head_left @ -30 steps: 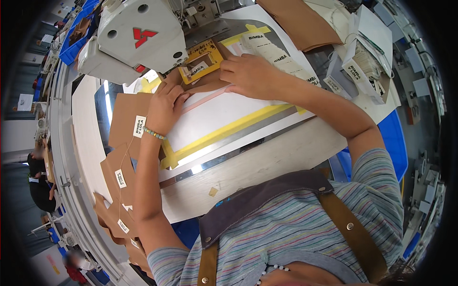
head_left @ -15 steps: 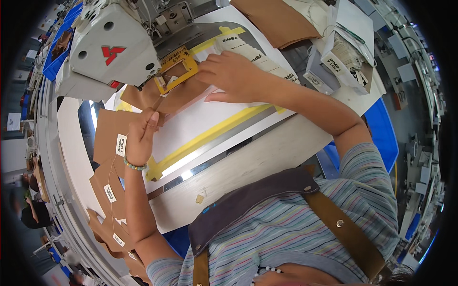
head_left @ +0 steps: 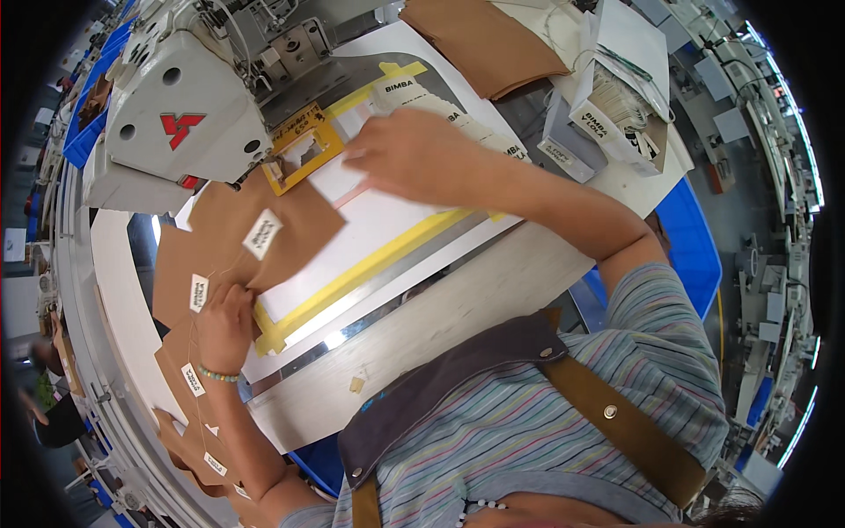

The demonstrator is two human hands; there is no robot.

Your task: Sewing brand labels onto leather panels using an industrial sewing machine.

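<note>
My left hand (head_left: 224, 321) is closed on the lower edge of a brown piece (head_left: 299, 233) with a white label, which lies below the machine head (head_left: 189, 119). A thread links it to other labelled brown pieces (head_left: 180, 414) down the left. My right hand (head_left: 409, 154) is beside the yellow frame template (head_left: 308, 123), fingers bent and blurred; whether they hold anything is unclear. The template lies under the machine, at the top of a white sheet (head_left: 343, 255) edged with yellow tape. White labels (head_left: 396, 86) are laid in a row behind my right hand.
A pile of brown pieces (head_left: 484, 48) and white boxes of labels (head_left: 616, 123) sit at the back right. A blue bin (head_left: 691, 255) is beside the table's right end. Other workstations and a co-worker in dark clothing (head_left: 57, 418) are at the far left.
My left hand has moved down and left, pulling the brown piece out from under the template. Its label now shows. My right hand has stayed beside the template.
</note>
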